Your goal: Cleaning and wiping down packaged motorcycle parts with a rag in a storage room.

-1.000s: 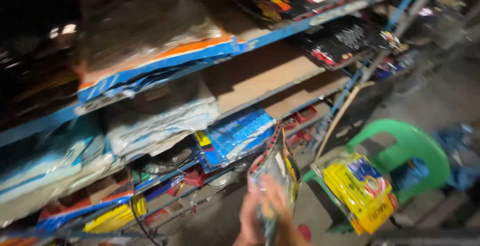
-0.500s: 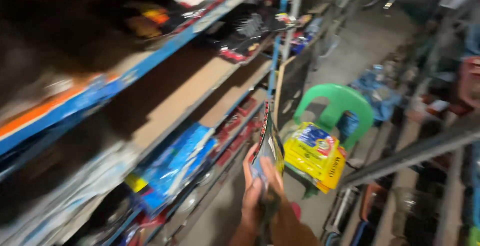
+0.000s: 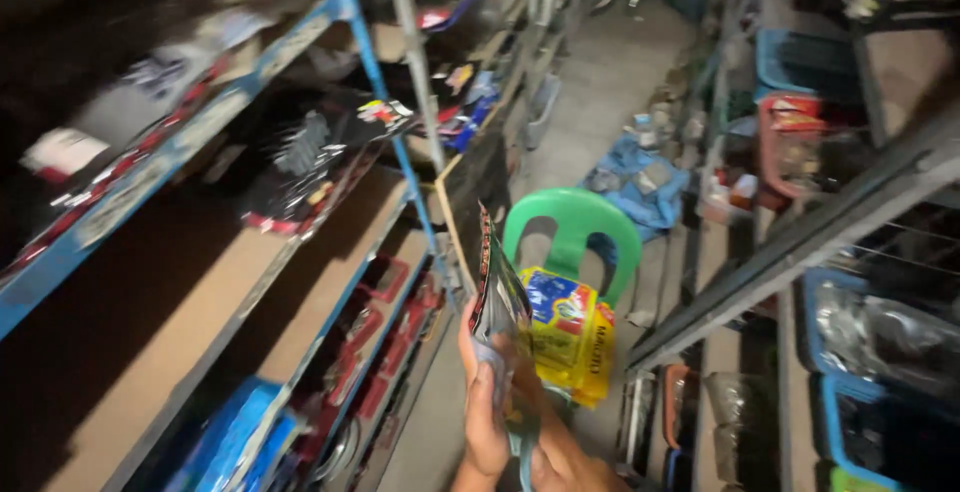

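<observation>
I am gripping 1 flat, glossy packet (image 3: 497, 297) upright with both hands: left hand (image 3: 487, 422), right hand (image 3: 565, 457). Behind it, a yellow bag (image 3: 570, 332) is resting on the green chair (image 3: 575, 227).

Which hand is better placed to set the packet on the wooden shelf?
Left, probably: the left hand holds the packet on the shelf side; the right hand sits lower, farther off.

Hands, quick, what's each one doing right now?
Left hand: closed on the flat packet, held upright.
Right hand: holding the same packet's lower edge.
</observation>
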